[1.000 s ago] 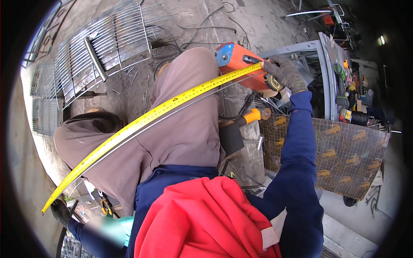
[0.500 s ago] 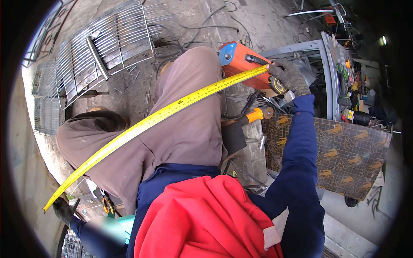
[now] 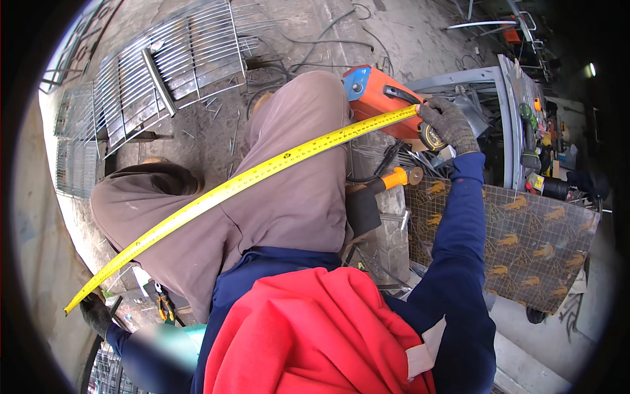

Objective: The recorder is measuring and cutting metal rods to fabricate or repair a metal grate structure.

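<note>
A yellow tape measure blade (image 3: 262,172) stretches across my lap, bowed slightly, from lower left to upper right. My right hand (image 3: 454,126), in a dark grey knit glove, is closed around the black and yellow tape measure case (image 3: 431,137), with the thumb by the blade's mouth. At the far left, my gloved left hand (image 3: 97,315) is closed at the blade close to its free end; the blade partly covers its fingertips. Brown trousers (image 3: 289,210) lie beneath the blade. Beyond the case sits an orange and blue machine with a black handle (image 3: 377,92).
Metal grilles (image 3: 174,59) lie on the floor at the upper left, with cables (image 3: 315,43) nearby. An angle grinder (image 3: 394,178) rests right of my knee, beside a patterned board (image 3: 505,243). Orange-handled pliers (image 3: 164,305) lie near my left forearm. Tools crowd a metal frame (image 3: 508,125) at right.
The view has shifted slightly, so the surroundings sit a little farther right. Both hands keep the tape stretched much as before.
</note>
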Available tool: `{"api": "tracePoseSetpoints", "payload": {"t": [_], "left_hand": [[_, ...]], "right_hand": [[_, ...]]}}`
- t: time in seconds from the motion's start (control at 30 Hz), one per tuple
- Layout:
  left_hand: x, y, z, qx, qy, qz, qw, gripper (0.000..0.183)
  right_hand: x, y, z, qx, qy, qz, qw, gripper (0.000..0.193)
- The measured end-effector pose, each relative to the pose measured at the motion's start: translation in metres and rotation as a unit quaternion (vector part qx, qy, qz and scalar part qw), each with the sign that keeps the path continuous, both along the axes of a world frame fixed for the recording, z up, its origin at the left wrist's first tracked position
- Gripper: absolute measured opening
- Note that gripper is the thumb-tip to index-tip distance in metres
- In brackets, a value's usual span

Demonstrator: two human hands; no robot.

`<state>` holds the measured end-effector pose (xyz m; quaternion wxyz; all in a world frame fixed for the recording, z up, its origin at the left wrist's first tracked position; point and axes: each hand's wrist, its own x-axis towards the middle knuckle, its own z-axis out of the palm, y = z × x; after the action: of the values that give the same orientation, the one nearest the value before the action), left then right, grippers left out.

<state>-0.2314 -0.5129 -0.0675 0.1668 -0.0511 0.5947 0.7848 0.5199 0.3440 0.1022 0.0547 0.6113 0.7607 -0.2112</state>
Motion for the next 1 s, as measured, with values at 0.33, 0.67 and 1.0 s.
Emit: {"api": "tracePoseSetpoints", "payload": {"t": [0.33,0.67,1.0], "left_hand": [[0.018,0.015,-0.007,0.047,-0.02,0.01,0.999,0.023],[0.022,0.002,-0.012,0.036,-0.018,0.066,0.997,0.022],[0.084,0.105,0.02,0.049,-0.047,0.131,0.989,0.023]], "right_hand": [[-0.001,0.002,0.005,0.026,-0.013,0.023,0.999,0.049],[-0.003,0.014,0.005,0.042,-0.032,0.084,0.995,0.05],[0.012,0.025,0.018,0.029,-0.017,0.054,0.998,0.043]]}}
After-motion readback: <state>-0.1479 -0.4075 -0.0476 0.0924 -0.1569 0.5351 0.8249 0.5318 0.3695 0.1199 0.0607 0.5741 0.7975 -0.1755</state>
